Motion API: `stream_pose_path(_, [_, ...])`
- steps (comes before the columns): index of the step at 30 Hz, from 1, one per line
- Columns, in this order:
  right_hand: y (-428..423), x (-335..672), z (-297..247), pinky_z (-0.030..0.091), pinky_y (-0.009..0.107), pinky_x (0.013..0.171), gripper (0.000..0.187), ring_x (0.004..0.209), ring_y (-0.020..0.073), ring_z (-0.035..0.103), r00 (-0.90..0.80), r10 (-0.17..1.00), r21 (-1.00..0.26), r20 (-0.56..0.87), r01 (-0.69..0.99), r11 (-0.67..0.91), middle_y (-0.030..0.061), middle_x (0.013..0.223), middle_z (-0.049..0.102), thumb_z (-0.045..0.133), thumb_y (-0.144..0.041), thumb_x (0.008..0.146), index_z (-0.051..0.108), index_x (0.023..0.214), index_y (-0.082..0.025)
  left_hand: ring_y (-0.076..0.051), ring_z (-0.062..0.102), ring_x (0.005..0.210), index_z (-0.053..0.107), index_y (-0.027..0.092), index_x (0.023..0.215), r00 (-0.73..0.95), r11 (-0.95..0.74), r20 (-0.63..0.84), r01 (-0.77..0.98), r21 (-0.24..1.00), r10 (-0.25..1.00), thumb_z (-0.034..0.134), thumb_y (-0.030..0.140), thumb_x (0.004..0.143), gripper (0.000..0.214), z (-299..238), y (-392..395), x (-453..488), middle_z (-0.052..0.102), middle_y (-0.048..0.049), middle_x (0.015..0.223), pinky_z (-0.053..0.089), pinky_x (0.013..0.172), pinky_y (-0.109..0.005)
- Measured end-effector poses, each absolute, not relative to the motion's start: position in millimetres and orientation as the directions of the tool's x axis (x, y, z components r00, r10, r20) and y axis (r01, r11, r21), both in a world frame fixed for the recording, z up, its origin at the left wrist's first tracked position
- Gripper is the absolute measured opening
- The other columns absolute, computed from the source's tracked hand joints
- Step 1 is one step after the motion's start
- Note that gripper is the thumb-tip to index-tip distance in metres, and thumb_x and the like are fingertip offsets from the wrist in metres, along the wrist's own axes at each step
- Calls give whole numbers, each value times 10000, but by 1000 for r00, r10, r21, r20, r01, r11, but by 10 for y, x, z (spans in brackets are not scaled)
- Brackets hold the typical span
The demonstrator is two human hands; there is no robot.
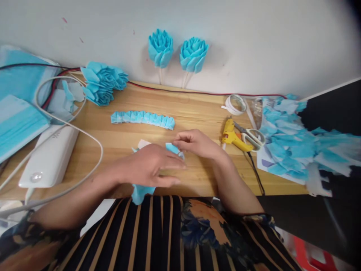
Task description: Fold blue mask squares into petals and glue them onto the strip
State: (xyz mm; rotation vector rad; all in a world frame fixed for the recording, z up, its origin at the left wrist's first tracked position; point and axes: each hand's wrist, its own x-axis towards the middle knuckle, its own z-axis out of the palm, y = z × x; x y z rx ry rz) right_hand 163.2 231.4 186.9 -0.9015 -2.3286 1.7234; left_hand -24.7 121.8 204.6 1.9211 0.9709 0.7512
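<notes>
My right hand [199,143] has its thumb and fingers pinched at the edge of a small blue piece [172,148] of thin, paper-like material. My left hand [150,165] reaches across just beside it, palm down, with its fingers stretched out and parted. Under and around the left hand lie more blue pieces; one blue scrap [139,192] hangs over the table's front edge. Behind both hands rests a row of folded blue pieces [143,118], overlapping in a strip. What lies beneath the left palm is hidden.
Blue flowers [160,48] on sticks lean at the wall; others [103,82] lie at left, near a white power bank [50,154] and its looping cable. At right are a yellow glue gun [235,135], scissors [255,138], white tape [235,104] and a blue scrap heap [293,139].
</notes>
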Motion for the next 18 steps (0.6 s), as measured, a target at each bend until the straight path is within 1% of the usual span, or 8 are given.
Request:
stream_pose_path(3, [2339, 1631, 1871, 371, 225, 537, 277, 574, 96, 490, -759, 603, -937, -246, 345, 51, -39, 623, 557, 610, -420, 881, 629, 740, -181, -204, 704, 785, 762, 256, 990, 664, -376, 122, 253, 891, 737, 666, 373, 873, 191, 2057, 1218, -259, 769, -64, 856, 507, 705, -277])
stream_pose_path(5, [2358, 1631, 1861, 398, 223, 529, 294, 562, 95, 507, -710, 661, -957, -244, 286, -46, -29, 638, 587, 633, -451, 864, 633, 750, -180, -169, 659, 666, 758, 229, 913, 643, -304, 90, 230, 925, 761, 650, 377, 890, 185, 2071, 1245, -308, 739, -44, 753, 477, 630, -259])
stream_pose_path(7, [2376, 1637, 1840, 424, 225, 531, 317, 558, 97, 526, -667, 705, -970, -240, 198, -143, -19, 654, 614, 647, -482, 850, 629, 742, -185, -139, 599, 583, 729, 201, 792, 528, -201, 43, 246, 948, 848, 598, 388, 926, 265, 2068, 1289, -361, 688, -21, 661, 441, 569, -248])
stream_pose_path(9, [2385, 1642, 1818, 438, 226, 538, 321, 560, 100, 539, -630, 743, -973, -226, 109, -203, -23, 649, 617, 656, -496, 841, 627, 736, -194, -129, 580, 585, 687, 186, 730, 305, -108, 21, 270, 957, 952, 550, 396, 953, 337, 2030, 1342, -393, 663, -11, 651, 430, 554, -242])
stream_pose_path(10, [2383, 1641, 1810, 440, 225, 541, 315, 562, 100, 540, -616, 757, -973, -216, 73, -218, -29, 641, 609, 664, -494, 836, 627, 732, -199, -135, 601, 632, 687, 183, 764, 187, -76, 25, 269, 960, 982, 553, 400, 951, 316, 1997, 1369, -397, 681, -16, 704, 446, 576, -243])
stream_pose_path(12, [2363, 1629, 1801, 439, 218, 546, 297, 562, 92, 530, -594, 783, -975, -187, 13, -223, -39, 634, 589, 687, -476, 826, 628, 720, -204, -174, 662, 816, 700, 188, 982, 45, -43, 33, 222, 974, 998, 612, 408, 912, 247, 1913, 1410, -378, 732, -51, 918, 502, 679, -266])
stream_pose_path(15, [2300, 1586, 1802, 466, 227, 565, 280, 585, 99, 549, -582, 800, -973, -147, -58, -221, -31, 662, 609, 711, -468, 812, 636, 733, -209, -256, 659, 1086, 558, 219, 1348, 125, 9, -19, 73, 997, 992, 710, 408, 830, 572, 1791, 1429, -304, 694, -122, 1223, 543, 827, -347])
stream_pose_path(18, [2239, 1540, 1797, 502, 254, 571, 289, 596, 121, 582, -580, 802, -971, -142, -74, -225, -16, 683, 634, 722, -491, 796, 641, 777, -215, -278, 629, 1183, 480, 244, 1430, 230, 73, -64, -31, 997, 971, 773, 339, 764, 734, 1735, 1412, -225, 645, -130, 1325, 536, 908, -373])
